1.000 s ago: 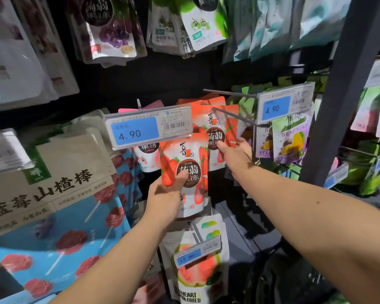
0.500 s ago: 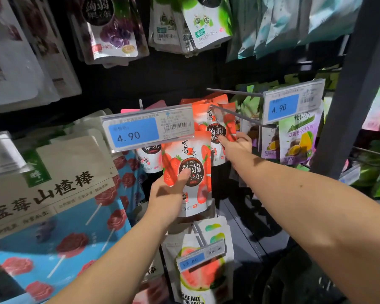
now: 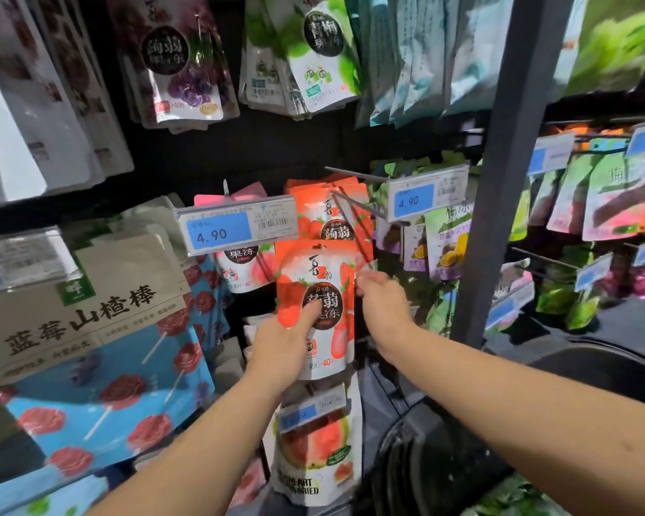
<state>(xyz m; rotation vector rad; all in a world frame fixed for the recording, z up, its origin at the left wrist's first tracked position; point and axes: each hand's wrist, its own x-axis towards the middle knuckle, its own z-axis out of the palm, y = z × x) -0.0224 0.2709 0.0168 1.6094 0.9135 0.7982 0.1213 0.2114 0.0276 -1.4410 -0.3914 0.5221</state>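
we hold the strawberry pouch (image 3: pixel 315 271) in the left hand (image 3: pixel 280 348). the thumb (image 3: pixel 311 310) lies on the printed front, over the dark round label. the other fingers pass behind the pouch, out of sight. the pouch is upright in front of the rack, just below the left price tag (image 3: pixel 235 229) marked 4.90. it overlaps the row of red pouches (image 3: pixel 326 214) hanging on the peg hook (image 3: pixel 354 203) behind it. we cannot tell whether its top hole sits on the hook.

the right hand (image 3: pixel 384 303) is at the right edge of the pouch, with its back toward the camera and its fingers bent toward that edge. the fingertips meet the edge; we cannot tell whether they pinch it or only touch it.

a guava pouch (image 3: pixel 313 448) hangs below the strawberry pouch, with a small price tag (image 3: pixel 311 409) across it. to the left is a large blue bag (image 3: pixel 90 366) printed with red hawthorn sticks. right of the red pouches is a second price tag (image 3: pixel 427 195), also 4.90, with passion fruit pouches (image 3: pixel 445 247) under it. a dark upright post (image 3: pixel 499 180) stands beyond them.
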